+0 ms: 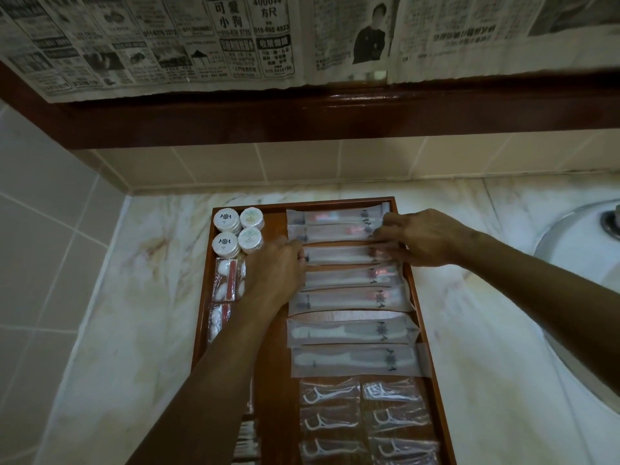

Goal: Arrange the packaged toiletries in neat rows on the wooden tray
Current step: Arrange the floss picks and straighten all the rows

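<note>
A wooden tray (339,201) lies on the marble counter. Several long frosted toothbrush packets (349,300) lie in a column down its right side. My left hand (273,273) touches the left end of the third packet (339,255) from the back. My right hand (422,238) pinches the right ends of the second and third packets. Round white soap packs (238,234) sit stacked at the tray's back left. Cotton swab packets (228,280) lie below them, partly hidden by my left arm. Clear floss pick packets (365,417) fill the front right.
A white sink basin (577,263) with a metal drain lies to the right of the tray. Beige wall tiles and a dark wooden ledge (335,112) rise behind the counter, with newspaper sheets (235,38) hanging above. A tiled wall closes the left side.
</note>
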